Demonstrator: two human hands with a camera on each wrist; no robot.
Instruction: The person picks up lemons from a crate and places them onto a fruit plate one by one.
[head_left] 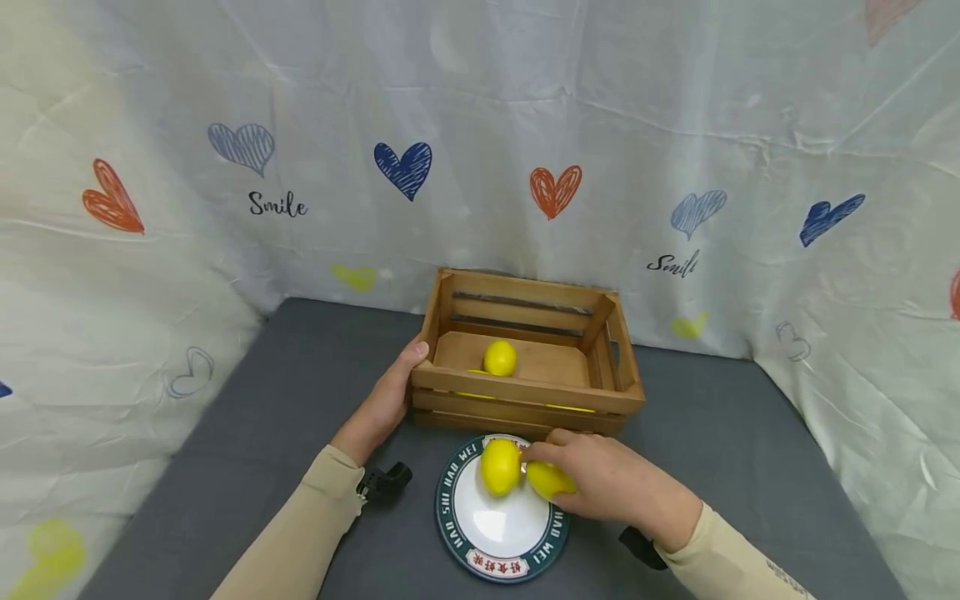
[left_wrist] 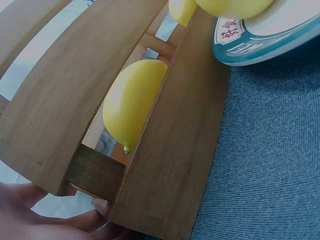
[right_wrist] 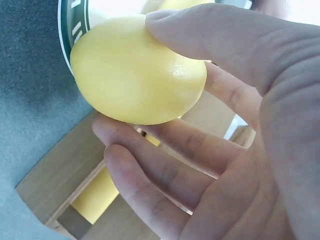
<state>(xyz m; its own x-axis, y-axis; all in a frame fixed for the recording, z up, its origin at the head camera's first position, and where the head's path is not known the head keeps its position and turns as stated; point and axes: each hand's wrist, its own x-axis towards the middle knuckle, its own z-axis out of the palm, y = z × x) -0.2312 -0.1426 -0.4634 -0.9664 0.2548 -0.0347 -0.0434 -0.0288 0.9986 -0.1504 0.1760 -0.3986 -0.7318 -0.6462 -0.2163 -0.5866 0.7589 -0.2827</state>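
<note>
My right hand (head_left: 606,475) holds a yellow lemon (head_left: 549,480) at the right side of a round plate. In the right wrist view the thumb lies over this lemon (right_wrist: 137,72) and the fingers are under it. Another lemon (head_left: 500,467) sits on the plate (head_left: 498,533), which has a white middle and a green lettered rim. With its thumb over the top edge, my left hand (head_left: 386,400) grips the left end of a slatted wooden crate (head_left: 525,387). Inside the crate lies a lemon (head_left: 499,358), and more yellow shows between the front slats.
The crate stands behind the plate on a dark grey tabletop (head_left: 247,467). Behind the table hangs a pale curtain (head_left: 480,117) printed with hearts and the word Smile. Each wrist wears a black strap device, such as the left one (head_left: 386,482).
</note>
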